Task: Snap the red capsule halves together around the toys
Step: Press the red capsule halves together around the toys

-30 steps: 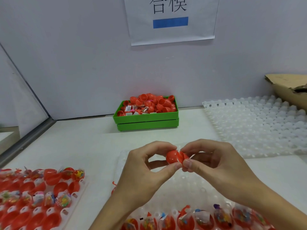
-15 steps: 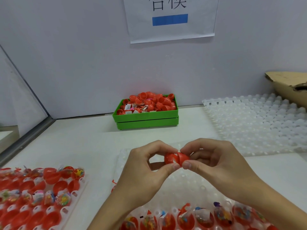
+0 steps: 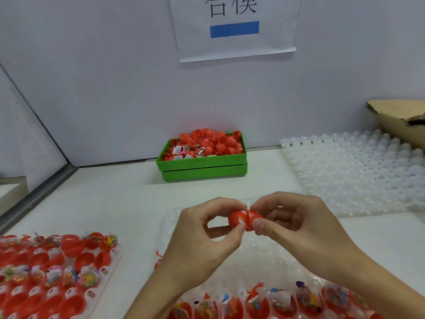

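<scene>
The red capsule (image 3: 245,220) is held in the air above the clear tray (image 3: 257,256) at the near edge of the worktop (image 3: 119,203), between the two hands. Its long axis lies across, from left to right, so the two halves meet along an upright seam in the middle. This seam is not closed: a pale strip shows in the gap, probably the toy's wrapper. The left hand (image 3: 202,236) pinches the left half between thumb and forefinger; its other fingers are curled below. The right hand (image 3: 296,224) pinches the right half in the same way, thumb in front and forefinger on top. The fingertips of both hands almost touch over the seam. I judge that the halves must be pushed straight toward each other along this axis.
</scene>
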`<move>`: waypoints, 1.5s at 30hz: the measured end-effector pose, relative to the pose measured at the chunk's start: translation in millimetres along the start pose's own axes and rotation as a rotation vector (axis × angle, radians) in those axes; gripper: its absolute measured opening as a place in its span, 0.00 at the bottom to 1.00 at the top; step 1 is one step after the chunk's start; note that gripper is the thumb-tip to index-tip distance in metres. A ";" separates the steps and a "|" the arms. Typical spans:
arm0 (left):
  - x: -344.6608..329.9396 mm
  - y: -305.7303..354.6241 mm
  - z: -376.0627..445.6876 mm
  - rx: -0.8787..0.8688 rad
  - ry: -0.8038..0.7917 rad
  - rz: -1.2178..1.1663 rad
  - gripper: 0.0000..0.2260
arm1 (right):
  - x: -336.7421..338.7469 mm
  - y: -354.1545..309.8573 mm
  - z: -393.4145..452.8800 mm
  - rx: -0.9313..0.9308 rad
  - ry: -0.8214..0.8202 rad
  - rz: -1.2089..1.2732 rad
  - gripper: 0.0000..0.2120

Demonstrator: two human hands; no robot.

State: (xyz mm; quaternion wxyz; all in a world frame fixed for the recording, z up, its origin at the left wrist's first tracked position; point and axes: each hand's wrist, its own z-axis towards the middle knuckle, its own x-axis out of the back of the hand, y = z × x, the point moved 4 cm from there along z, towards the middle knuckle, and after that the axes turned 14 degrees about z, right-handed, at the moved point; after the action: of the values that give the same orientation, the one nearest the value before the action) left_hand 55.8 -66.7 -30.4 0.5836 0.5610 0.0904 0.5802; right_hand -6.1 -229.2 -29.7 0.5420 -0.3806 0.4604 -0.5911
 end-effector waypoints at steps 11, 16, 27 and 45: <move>-1.3 0.3 0.0 -0.044 -0.010 0.058 0.08 | 0.1 0.2 -0.7 0.011 -0.007 0.008 0.07; -2.8 3.1 -1.0 -0.057 -0.046 0.055 0.06 | 0.5 0.7 -0.1 0.008 0.010 0.019 0.07; -5.4 0.3 1.2 0.035 0.010 0.000 0.07 | -2.3 2.4 -1.1 0.018 -0.005 -0.030 0.08; -6.5 2.7 -0.8 -0.065 0.056 0.086 0.03 | -2.8 1.5 -1.3 0.024 0.005 -0.023 0.08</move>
State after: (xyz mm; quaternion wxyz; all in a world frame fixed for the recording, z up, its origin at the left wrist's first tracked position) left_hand 51.6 -72.2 -32.2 0.5733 0.5287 0.0634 0.6227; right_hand -6.6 -226.2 -31.4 0.5386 -0.3777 0.4503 -0.6036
